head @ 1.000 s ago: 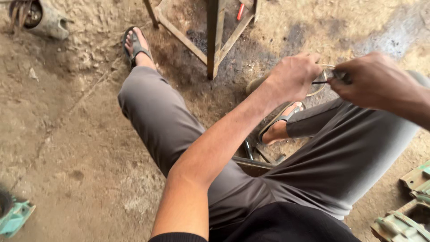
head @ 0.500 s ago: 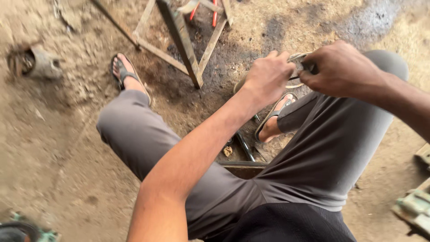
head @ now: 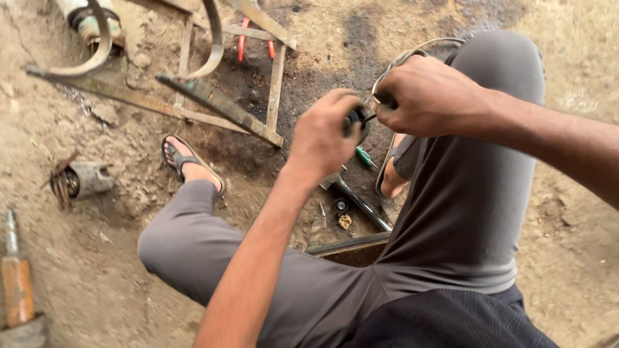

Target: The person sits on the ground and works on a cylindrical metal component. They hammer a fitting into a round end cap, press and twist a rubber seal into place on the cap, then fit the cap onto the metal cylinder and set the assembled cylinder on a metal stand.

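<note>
Both hands have come lower and toward the middle of the view since half a second ago, and the rusty metal frame (head: pixel 219 103) now fills the upper left where only its corner showed. Left hand (head: pixel 325 132): forearm runs up from the bottom edge, wrist bent slightly, back of hand to the camera, fingers curled shut around a small dark round part (head: pixel 356 120) that peeks out just past the knuckles. Right hand (head: pixel 429 96): arm enters from the right edge, fist closed, fingers pressed together over a dark handle (head: pixel 387 101); a thin dark shaft (head: pixel 369 118) reaches from under the fingers into the round part. Fingertips of the two hands nearly touch. A curved grey wire (head: pixel 412 50) loops up behind the right knuckles. Below the fingers, on the dirt floor (head: pixel 84 270): a green-handled screwdriver (head: pixel 365 156), a dark metal bar (head: pixel 361 205), and a small black ring (head: pixel 340 206). Grey trousers (head: pixel 464 212) on both bent knees; sandalled foot (head: pixel 187 164) well left of the left hand. Red-handled pliers (head: pixel 255 42) lie beyond the frame, a rusted cylinder (head: pixel 87 179) far left.
</note>
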